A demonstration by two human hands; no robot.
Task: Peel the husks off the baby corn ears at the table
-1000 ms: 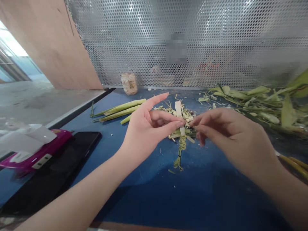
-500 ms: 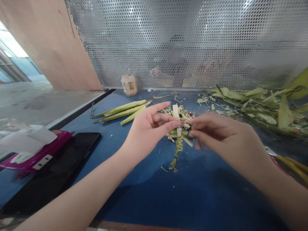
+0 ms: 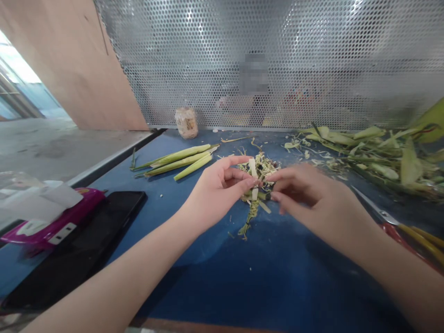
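A small braid of green leaf strips hangs over the blue table, held between both hands. My left hand pinches its top with thumb and fingers, where a pale strip sticks up. From the right, my right hand pinches the same woven piece with its fingertips closed on the strips. Behind the hands lies a heap of shredded leaf scraps.
Three green stalks lie at the left back. A pile of leaves and stalks fills the right back. Scissors with red and yellow handles lie at right. A black phone and magenta device sit at left. Perforated metal screen behind; a small jar stands against it.
Both hands have moved slightly left and away with the braid. The left forefinger, stretched out before, has curled in over the pale strip.
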